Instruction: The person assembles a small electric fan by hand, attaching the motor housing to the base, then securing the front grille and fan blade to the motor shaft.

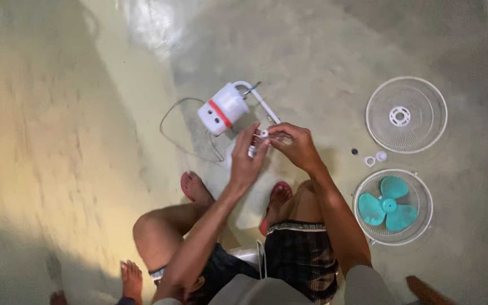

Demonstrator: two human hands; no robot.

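Fingers: both hands, left hand (248, 164) and right hand (297, 146), pinch a small white part (263, 134) above the floor.
Done: front guard (406, 114) off; blade (387, 210) lies in rear guard (419, 226).
Left: motor housing (223, 109) unopened, by judgement.

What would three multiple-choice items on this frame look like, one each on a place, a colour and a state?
1. Where does the teal fan blade lie?
A. in the lower wire grille
B. on the motor housing
C. in the upper wire grille

2. What colour is the band on the white motor housing?
A. blue
B. red
C. green

3. What do the hands hold?
A. nothing
B. the teal blade
C. a small white part

Answers: 1 A, the blade sits inside the lower wire grille. 2 B, a red band crosses the housing. 3 C, left hand and right hand pinch a small white part.
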